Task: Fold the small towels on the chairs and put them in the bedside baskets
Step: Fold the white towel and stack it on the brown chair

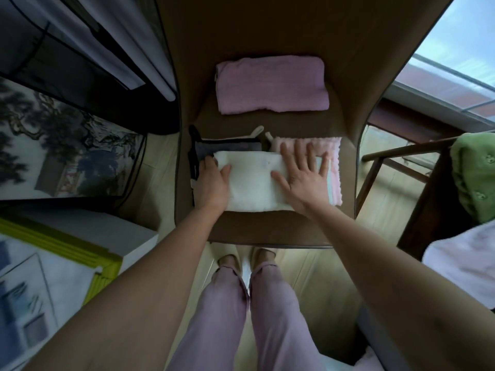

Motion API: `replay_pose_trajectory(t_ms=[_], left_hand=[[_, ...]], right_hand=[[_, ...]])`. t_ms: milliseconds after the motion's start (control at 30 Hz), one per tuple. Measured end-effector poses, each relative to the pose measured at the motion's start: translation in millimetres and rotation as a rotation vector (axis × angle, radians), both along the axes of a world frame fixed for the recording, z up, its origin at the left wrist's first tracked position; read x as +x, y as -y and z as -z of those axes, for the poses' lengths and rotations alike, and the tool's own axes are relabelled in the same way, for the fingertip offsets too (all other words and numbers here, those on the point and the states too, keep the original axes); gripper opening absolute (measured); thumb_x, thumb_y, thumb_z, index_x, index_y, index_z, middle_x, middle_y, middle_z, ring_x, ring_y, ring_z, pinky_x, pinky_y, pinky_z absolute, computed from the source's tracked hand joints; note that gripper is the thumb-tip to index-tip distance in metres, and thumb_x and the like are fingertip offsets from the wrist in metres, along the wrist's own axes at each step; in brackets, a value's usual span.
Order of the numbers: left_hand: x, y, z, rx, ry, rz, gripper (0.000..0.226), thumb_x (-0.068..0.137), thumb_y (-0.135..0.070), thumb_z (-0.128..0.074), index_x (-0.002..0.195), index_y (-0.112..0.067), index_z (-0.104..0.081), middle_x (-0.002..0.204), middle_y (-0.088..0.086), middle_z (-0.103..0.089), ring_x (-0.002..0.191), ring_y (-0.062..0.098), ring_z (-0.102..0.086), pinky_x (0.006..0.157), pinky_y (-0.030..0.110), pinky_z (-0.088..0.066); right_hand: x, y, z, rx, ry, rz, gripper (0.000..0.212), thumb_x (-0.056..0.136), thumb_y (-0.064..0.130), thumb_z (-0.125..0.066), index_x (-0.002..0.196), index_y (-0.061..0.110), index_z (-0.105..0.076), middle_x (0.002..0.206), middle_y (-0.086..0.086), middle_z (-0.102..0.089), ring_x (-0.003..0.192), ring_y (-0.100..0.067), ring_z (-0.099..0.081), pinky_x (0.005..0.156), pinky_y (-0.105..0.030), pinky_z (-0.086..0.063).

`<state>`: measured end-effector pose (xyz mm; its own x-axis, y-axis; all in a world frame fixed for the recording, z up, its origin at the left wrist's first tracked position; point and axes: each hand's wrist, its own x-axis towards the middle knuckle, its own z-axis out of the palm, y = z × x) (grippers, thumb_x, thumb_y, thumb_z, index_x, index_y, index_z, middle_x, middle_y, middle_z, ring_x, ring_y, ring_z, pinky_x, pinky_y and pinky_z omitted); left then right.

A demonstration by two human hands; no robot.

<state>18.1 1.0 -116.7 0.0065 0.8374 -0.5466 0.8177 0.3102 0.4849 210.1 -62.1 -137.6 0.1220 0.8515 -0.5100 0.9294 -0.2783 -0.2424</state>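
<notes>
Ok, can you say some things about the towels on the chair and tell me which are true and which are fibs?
1. The right hand lies flat with spread fingers on the white towel. True.
2. The purple towel is crumpled in a heap. False: it lies neatly folded at the back of the chair.
3. The left hand is at the white towel's left edge, thumb on top. True.
4. The pink towel lies on top of the white towel. False: the white towel lies over it.
5. A grey towel peeks out behind the white one. True.
</notes>
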Motion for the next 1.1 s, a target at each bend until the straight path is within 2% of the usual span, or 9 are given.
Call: replay_pose_trajectory(t_ms=[100,200,400,533,633,700,800,900,1100], left_hand=[[-1,-1,-9,-0.008,0.032,-0.047,0.037,0.103,-0.031,-0.041,0.128,-0.004,-0.045,0.134,0.014,-0.049,0.119,0.031,-0.051,0.091,0.034,-0.039],[2,-10,-20,-0.005,0.112,-0.075,0.037,0.103,-0.03,-0.041,0.132,-0.007,-0.042,0.137,0.012,-0.05,0.123,0.029,-0.05,0.094,0.033,-0.039],[6,-20,-39,0.009,0.178,0.018,0.039,0.102,-0.031,-0.043,0.134,-0.01,-0.04,0.137,0.01,-0.051,0.12,0.028,-0.052,0.087,0.029,-0.037],[10,-26,-41,0.004,0.223,-0.006,0.041,0.102,-0.031,-0.043,0.136,-0.01,-0.039,0.135,0.01,-0.051,0.119,0.027,-0.052,0.086,0.029,-0.038],[18,-28,-52,0.029,0.283,-0.044,0.039,0.103,-0.03,-0.043,0.136,-0.01,-0.039,0.129,0.005,-0.052,0.11,0.02,-0.053,0.084,0.026,-0.036],[23,-34,-63,0.087,0.331,-0.104,0.033,0.103,-0.03,-0.043,0.13,-0.011,-0.041,0.116,-0.001,-0.052,0.1,0.013,-0.052,0.078,0.023,-0.037],[29,-54,-72,0.192,0.379,-0.183,0.025,0.103,-0.027,-0.043,0.122,-0.012,-0.043,0.106,-0.005,-0.052,0.091,0.008,-0.053,0.07,0.017,-0.039],[43,-80,-66,0.225,0.366,-0.172,0.025,0.104,-0.027,-0.041,0.12,-0.009,-0.045,0.104,-0.006,-0.052,0.084,0.002,-0.051,0.068,0.009,-0.038],[59,-124,-14,0.199,0.351,-0.187,0.032,0.103,-0.029,-0.041,0.128,-0.01,-0.044,0.124,0.003,-0.054,0.112,0.018,-0.053,0.096,0.026,-0.038]], right_hand=[[10,0,-16,0.102,-0.005,-0.014,0.061,0.101,0.049,-0.028,0.156,0.028,-0.011,0.163,-0.005,-0.003,0.15,-0.025,0.008,0.117,-0.051,0.017],[23,1,-32,0.204,0.158,-0.005,0.048,0.092,0.035,-0.051,0.137,0.019,-0.045,0.148,-0.01,-0.036,0.145,-0.03,-0.021,0.12,-0.052,0.002],[35,-8,-42,0.01,0.214,0.053,0.06,0.086,0.038,-0.06,0.138,0.011,-0.043,0.14,-0.012,-0.045,0.132,-0.03,-0.037,0.116,-0.044,-0.022],[40,-19,-49,-0.093,0.231,0.051,0.045,0.086,0.038,-0.063,0.122,0.013,-0.057,0.125,-0.011,-0.054,0.12,-0.029,-0.045,0.103,-0.039,-0.036],[48,-19,-72,-0.145,-0.116,0.311,0.021,0.085,0.022,-0.067,0.101,0.011,-0.064,0.091,-0.002,-0.059,0.089,-0.02,-0.055,0.069,-0.025,-0.044],[57,-20,-93,-0.112,-0.488,0.568,0.01,0.085,0.011,-0.067,0.094,0.011,-0.061,0.084,-0.002,-0.057,0.081,-0.019,-0.056,0.061,-0.023,-0.042],[68,-34,-116,0.156,-0.758,0.841,0.01,0.088,0.008,-0.064,0.093,0.016,-0.061,0.093,-0.006,-0.062,0.089,-0.022,-0.061,0.073,-0.034,-0.052],[68,-70,-109,0.311,-0.791,0.914,0.014,0.093,0.014,-0.059,0.105,0.018,-0.065,0.099,-0.001,-0.068,0.091,-0.018,-0.066,0.073,-0.029,-0.056],[59,-140,-51,0.273,-0.649,0.769,0.039,0.102,0.022,-0.043,0.14,0.016,-0.04,0.133,-0.008,-0.054,0.117,-0.026,-0.055,0.094,-0.037,-0.047]])
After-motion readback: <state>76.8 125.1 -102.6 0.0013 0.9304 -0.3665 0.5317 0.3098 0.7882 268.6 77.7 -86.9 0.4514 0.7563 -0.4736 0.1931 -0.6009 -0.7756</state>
